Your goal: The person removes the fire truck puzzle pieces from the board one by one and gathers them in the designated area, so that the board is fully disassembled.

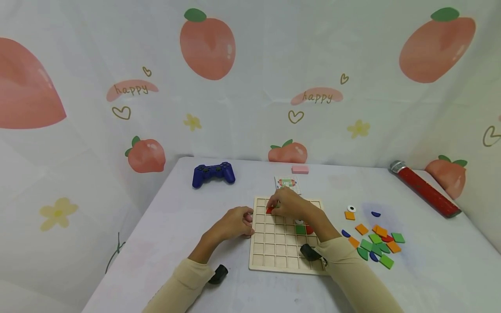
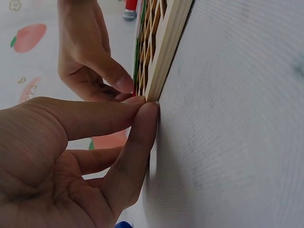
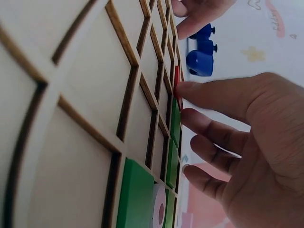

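A wooden grid board [image 1: 270, 262] lies flat on the table. My left hand [image 1: 233, 222] pinches its left edge between thumb and finger, clearest in the left wrist view. Over the board's far left part, my right hand [image 1: 291, 204] holds a small red piece [image 1: 268, 211] at a grid cell. In the right wrist view the thumb touches that red piece [image 3: 177, 78], and green tiles [image 3: 135, 194] sit in cells nearby. A green tile [image 1: 300, 229], a white round piece and another red piece [image 1: 309, 229] show beside the right forearm, which hides part of the board.
Loose orange, green, blue and red pieces [image 1: 366, 245] are scattered right of the board. A patterned card [image 1: 282, 181] lies behind it, with a pink block [image 1: 300, 170] farther back. A blue game controller [image 1: 213, 173] is at back left, a red microphone [image 1: 426, 190] at right.
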The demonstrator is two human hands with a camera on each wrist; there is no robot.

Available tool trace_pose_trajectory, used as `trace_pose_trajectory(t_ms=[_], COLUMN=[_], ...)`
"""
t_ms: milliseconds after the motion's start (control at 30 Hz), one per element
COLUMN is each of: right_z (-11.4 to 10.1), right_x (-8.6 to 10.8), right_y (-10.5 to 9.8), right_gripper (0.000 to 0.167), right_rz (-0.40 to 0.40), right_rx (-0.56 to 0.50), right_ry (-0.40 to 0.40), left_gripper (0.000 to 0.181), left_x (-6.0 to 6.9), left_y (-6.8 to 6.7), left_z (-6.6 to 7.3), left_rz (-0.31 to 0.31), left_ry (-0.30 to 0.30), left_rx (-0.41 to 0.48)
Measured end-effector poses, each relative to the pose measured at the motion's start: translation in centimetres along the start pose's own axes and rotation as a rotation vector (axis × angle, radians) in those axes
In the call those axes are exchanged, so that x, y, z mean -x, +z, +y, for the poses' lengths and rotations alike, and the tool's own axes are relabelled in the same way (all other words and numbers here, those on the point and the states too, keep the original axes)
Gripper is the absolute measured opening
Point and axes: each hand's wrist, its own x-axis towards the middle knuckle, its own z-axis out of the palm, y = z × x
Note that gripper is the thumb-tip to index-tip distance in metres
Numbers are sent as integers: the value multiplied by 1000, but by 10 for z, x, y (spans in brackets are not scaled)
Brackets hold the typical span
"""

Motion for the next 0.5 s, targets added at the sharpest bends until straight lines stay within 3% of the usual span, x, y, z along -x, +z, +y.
trace_pose_trajectory(t_ms=[233,500], right_z=[-3,1], right_x=[2,7], right_y=[0,-3], right_gripper=[12,18], right_rz=[4,21], right_rx=[-6,-75], right_ry=[29,-12], left_gripper=[64,64], left_x=[-1,-1], left_y=[0,0], left_z=[-1,-2], left_rz=[2,2], left_ry=[3,11], left_rx=[2,-7])
